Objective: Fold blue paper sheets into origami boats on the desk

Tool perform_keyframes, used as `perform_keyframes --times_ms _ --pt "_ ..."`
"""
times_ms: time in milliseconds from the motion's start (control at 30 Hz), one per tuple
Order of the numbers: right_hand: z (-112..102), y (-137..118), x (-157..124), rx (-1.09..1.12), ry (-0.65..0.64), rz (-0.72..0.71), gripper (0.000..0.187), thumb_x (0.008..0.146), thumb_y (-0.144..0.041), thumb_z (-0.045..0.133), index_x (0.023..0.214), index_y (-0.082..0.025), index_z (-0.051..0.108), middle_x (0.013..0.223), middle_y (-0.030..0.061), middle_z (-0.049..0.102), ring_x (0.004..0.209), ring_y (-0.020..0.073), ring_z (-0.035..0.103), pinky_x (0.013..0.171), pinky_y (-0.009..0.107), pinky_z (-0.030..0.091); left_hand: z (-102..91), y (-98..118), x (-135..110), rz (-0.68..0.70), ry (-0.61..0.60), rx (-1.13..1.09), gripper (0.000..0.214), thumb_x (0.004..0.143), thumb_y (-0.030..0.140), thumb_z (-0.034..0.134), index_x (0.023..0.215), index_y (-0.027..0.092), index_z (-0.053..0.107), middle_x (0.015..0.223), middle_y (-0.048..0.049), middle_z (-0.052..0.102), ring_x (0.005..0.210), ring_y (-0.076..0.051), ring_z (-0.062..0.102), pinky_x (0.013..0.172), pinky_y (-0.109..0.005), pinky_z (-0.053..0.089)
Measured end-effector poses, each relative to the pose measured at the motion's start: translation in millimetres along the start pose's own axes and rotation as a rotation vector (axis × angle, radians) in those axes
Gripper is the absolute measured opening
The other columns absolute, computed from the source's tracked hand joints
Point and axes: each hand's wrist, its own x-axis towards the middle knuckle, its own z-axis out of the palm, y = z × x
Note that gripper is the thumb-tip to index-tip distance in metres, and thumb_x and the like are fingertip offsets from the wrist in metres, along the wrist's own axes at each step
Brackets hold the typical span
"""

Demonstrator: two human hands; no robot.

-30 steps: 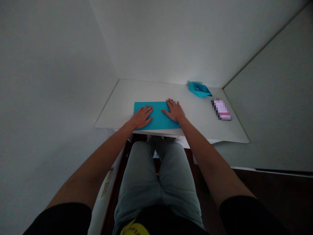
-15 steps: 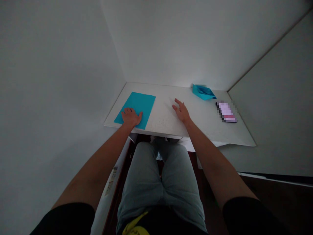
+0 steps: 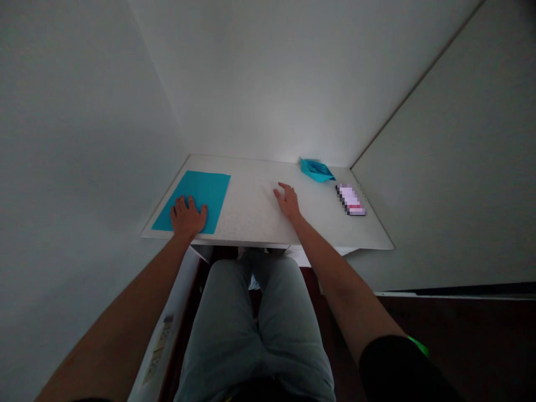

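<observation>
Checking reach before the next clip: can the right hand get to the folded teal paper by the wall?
Probably yes. The right hand is over the white desk, close to the folded teal paper, and no object shows between them. The blurred phone lies beyond the paper, off that path.

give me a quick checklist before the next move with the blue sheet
1. Blue sheet lying flat on the white table, nothing overhanging: ok
2. Left hand resting on the sheet's near edge, fingers spread: ok
3. Right hand off the sheet, empty: ok
4. Folded blue paper lying apart from the sheet: ok
5. Light good enough to see fine detail: not ok, the scene is dim
6. Creases on the sheet: cannot tell
</observation>
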Motion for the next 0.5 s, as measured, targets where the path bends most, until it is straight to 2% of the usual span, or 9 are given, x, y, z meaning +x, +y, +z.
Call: perform_keyframes --times_ms 67,167,300,400,500 --pt "-12 7 10 -0.084 0.007 0.016 0.051 0.112 -0.055 0.049 0.149 -0.023 0.065 0.155 0.0165 0.067 0.140 0.0335 0.064 0.129 0.063 0.039 -0.1 -1 0 0.009 0.018 0.000 0.085 0.106 0.052 0.041 0.169 -0.005 0.040 0.178 -0.0337 0.035 0.170 -0.046 0.028 0.138 -0.062 0.020" --pt "-43 32 35 -0.222 0.019 0.041 0.050 0.103 -0.046 0.066 0.147 -0.023 0.067 0.166 0.0191 0.055 0.148 0.0404 0.056 0.120 0.064 0.048 0.9 -1 -1 0.023 0.044 -0.009 0.085 0.104 0.053 0.045 0.167 -0.003 0.043 0.176 -0.0344 0.038 0.169 -0.046 0.031 0.137 -0.064 0.023" --pt "-90 79 65 -0.254 0.045 0.158 0.043 0.096 -0.039 0.072 0.133 -0.017 0.073 0.171 0.0241 0.045 0.130 0.0388 0.069 0.114 0.065 0.055 3.1 -2 -1 0.025 0.072 -0.030 0.083 0.103 0.053 0.046 0.164 -0.002 0.047 0.174 -0.0352 0.040 0.167 -0.047 0.033 0.136 -0.065 0.025" --pt "-107 101 74 -0.269 -0.040 0.191 0.031 0.092 -0.033 0.074 0.119 -0.020 0.077 0.161 0.0195 0.056 0.119 0.0330 0.074 0.113 0.063 0.058 3.6 -2 -1 0.030 0.080 -0.030 0.082 0.103 0.053 0.045 0.164 -0.003 0.048 0.173 -0.0357 0.041 0.167 -0.048 0.034 0.135 -0.067 0.026" --pt "-109 104 72 -0.312 -0.095 0.219 0.023 0.091 -0.026 0.070 0.111 -0.020 0.078 0.151 0.0188 0.063 0.117 0.0328 0.075 0.116 0.064 0.056 3.5 -2 -2 0.026 0.080 -0.028 0.083 0.103 0.054 0.044 0.164 -0.002 0.048 0.174 -0.0352 0.041 0.167 -0.047 0.034 0.135 -0.065 0.026"
